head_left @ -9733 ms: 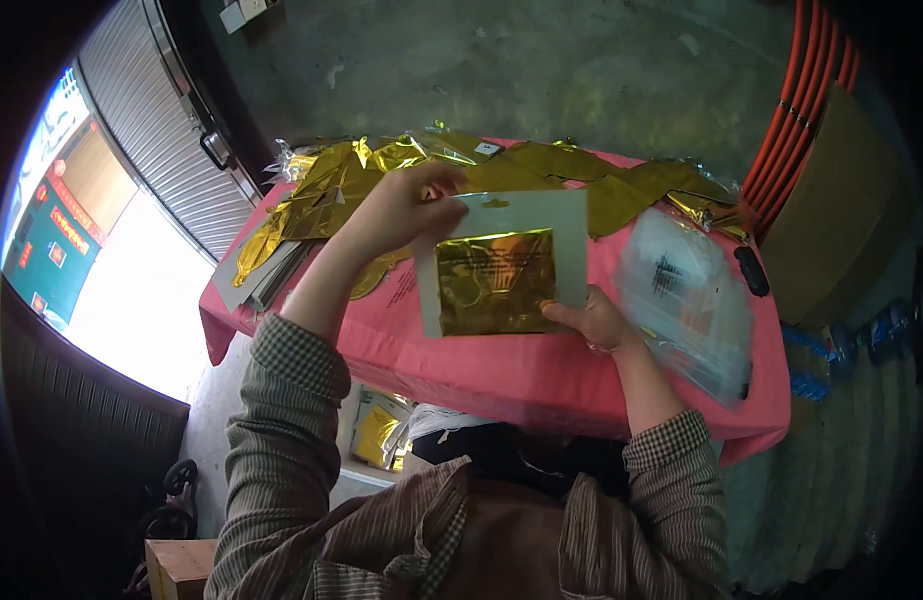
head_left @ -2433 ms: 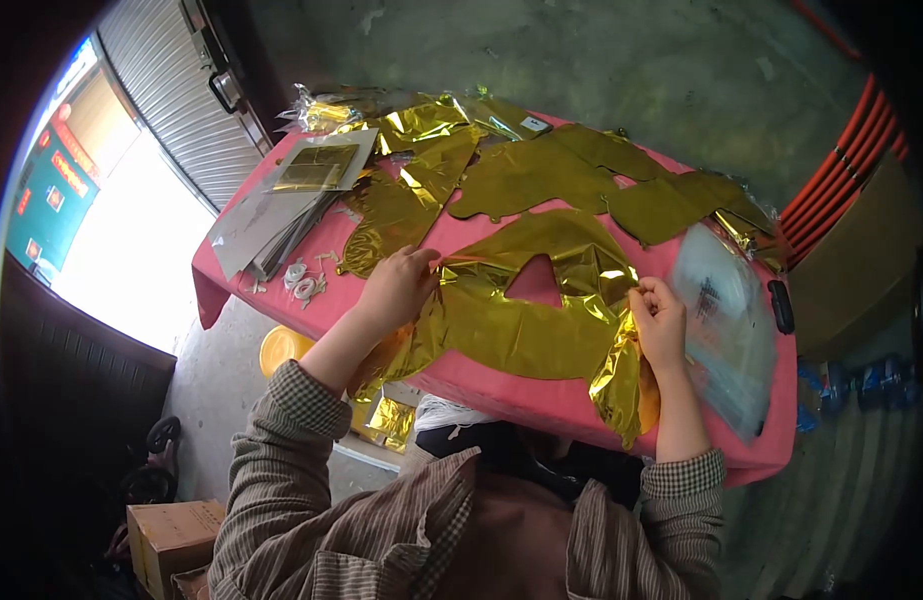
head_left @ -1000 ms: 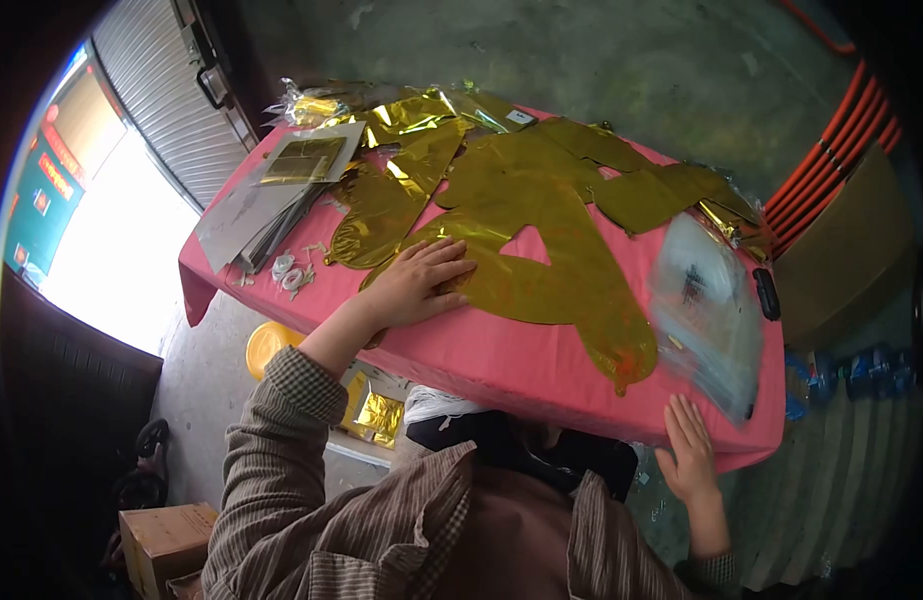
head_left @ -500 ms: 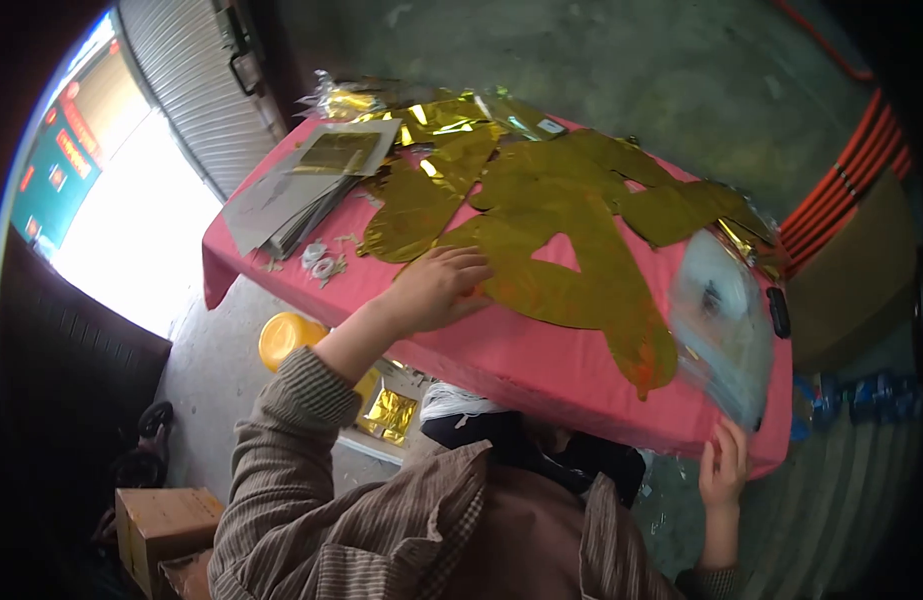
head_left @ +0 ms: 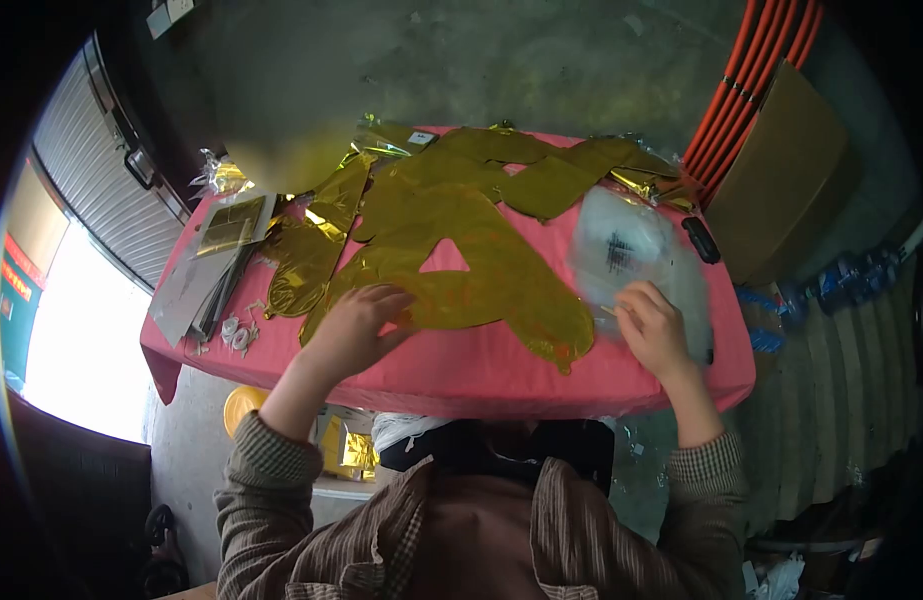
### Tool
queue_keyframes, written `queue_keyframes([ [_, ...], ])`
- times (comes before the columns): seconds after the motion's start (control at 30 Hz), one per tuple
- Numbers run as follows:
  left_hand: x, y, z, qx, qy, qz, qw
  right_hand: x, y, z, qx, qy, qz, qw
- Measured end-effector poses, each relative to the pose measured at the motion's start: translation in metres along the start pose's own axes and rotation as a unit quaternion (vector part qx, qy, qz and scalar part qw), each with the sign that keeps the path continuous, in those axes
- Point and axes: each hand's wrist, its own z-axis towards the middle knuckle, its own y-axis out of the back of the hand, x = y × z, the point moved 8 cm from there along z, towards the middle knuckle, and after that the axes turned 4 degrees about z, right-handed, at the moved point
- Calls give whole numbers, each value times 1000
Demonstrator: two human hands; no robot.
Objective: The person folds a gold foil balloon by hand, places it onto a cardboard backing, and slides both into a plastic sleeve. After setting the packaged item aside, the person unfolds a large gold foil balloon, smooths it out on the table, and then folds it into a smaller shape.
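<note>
A large flat gold foil balloon (head_left: 451,230), uninflated and shaped like a letter or figure with a triangular hole, lies across the table. My left hand (head_left: 356,325) rests at its lower left edge, fingers loosely bent and thumb apart. My right hand (head_left: 653,330) is at the right, beside the balloon's lower tip, thumb and forefinger pinched together. A small, thin, pale piece shows at those fingertips; its kind is too small to tell. Behind this hand lies a clear plastic bag (head_left: 621,245) with a dark printed patch, partly blurred.
A pink cloth covers the table (head_left: 431,375). Grey sheets (head_left: 206,265) lie at the left, with white tape rolls (head_left: 238,336) near them. A black object (head_left: 699,240) lies at the right edge. More foil (head_left: 321,230) lies behind. Orange pipes (head_left: 746,85) and cardboard (head_left: 781,150) stand beyond.
My right hand has moved from the table's front right edge up over the table toward the balloon's tip. My left hand stays at the balloon's near edge. The view has turned rightward.
</note>
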Motion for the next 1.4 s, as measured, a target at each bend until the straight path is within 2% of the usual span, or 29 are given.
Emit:
queue_keyframes([
  [0.07, -7, -16, 19, 8, -27, 10, 1000, 5, -17, 21, 2, 19, 12, 1000],
  [0.13, -1, -30, 35, 4, 10, 107, 994, 13, -44, 40, 53, 14, 23, 998],
  [0.17, -3, -31, 37, 2, 15, 112, 994, 16, -57, 45, 52, 19, 27, 998],
  [0.23, -5, -52, 38, 149, 21, 92, 984, 25, -90, 54, 95, 44, 14, 994],
  [0.27, -8, -53, 39, 194, 1, 67, 979, 31, -101, 58, 94, 49, 19, 994],
  [0.3, -3, -51, 38, 196, 7, 71, 978, 39, -114, 60, 114, 58, 22, 992],
  [0.37, -4, -36, 41, 91, -63, 90, 990, 48, -138, 62, 132, 71, 30, 988],
  [0.4, 7, -31, 48, 93, -60, 95, 989, 50, -150, 63, 148, 70, 33, 986],
  [0.47, 54, -26, 70, 191, 37, 106, 975, 48, -170, 61, 203, 55, 28, 977],
  [0.5, 67, -22, 78, 191, 37, 112, 974, 47, -175, 59, 198, 55, 30, 978],
  [0.57, 109, -23, 88, 217, 102, 206, 949, 38, -190, 49, 243, 30, 34, 969],
  [0.6, 124, -36, 87, 215, 99, 211, 948, 39, -189, 48, 237, 29, 33, 971],
  [0.67, 133, -39, 92, 38, 21, 223, 974, 37, -188, 48, 252, 21, 35, 967],
  [0.7, 133, -36, 101, 35, 13, 223, 974, 36, -186, 48, 247, 17, 30, 969],
  [0.77, 140, -49, 112, 107, 42, 175, 978, 38, -185, 47, 248, 19, 35, 968],
  [0.83, 150, -61, 123, 120, 37, 156, 980, 37, -185, 46, 249, 14, 33, 968],
  [0.9, 153, -62, 131, 95, 13, 200, 975, 38, -186, 46, 238, 23, 41, 970],
  [1.07, 158, -66, 141, 97, 10, 193, 976, 39, -184, 48, 240, 25, 50, 969],
  [1.13, 143, -44, 134, 32, -21, 87, 996, 38, -183, 47, 242, 23, 52, 969],
  [1.23, 163, -43, 124, 37, -21, 47, 998, 40, -183, 48, 241, 25, 57, 969],
  [1.3, 166, -47, 118, 41, -27, 57, 997, 39, -184, 49, 238, 26, 50, 970],
  [1.4, 158, -49, 113, -2, -54, 127, 990, 38, -184, 49, 234, 24, 56, 970],
])
